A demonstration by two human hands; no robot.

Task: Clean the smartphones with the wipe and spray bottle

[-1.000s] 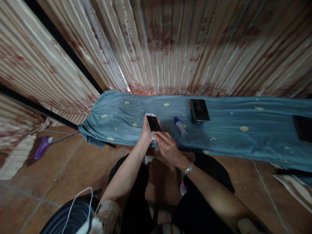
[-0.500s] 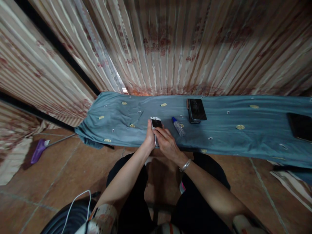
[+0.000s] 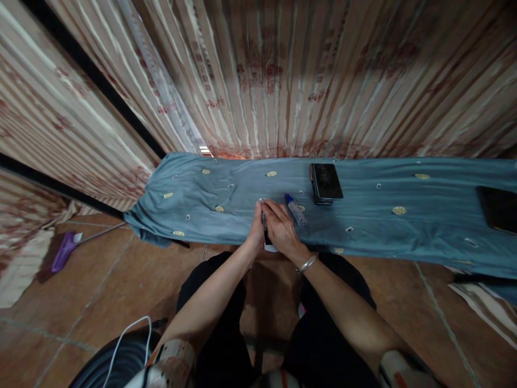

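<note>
Both hands clasp a small phone above the desk's near edge.

The left hand (image 3: 257,229) and right hand (image 3: 283,231) close around the white-edged phone (image 3: 267,240); thin, stiff, likely slick and breakable, it seems best gripped along its long edges.

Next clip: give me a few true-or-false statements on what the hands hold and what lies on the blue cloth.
1. Both hands hold one phone between them. True: the left hand and right hand close on the white phone.
2. The small bottle stands upright. False: it lies on its side on the blue cloth.
3. A dark phone lies past the bottle, untouched. True.
4. The right wrist is bare. False: it wears a silver bracelet.
5. The purple broom lies on the cloth. False: it lies on the floor.
</note>
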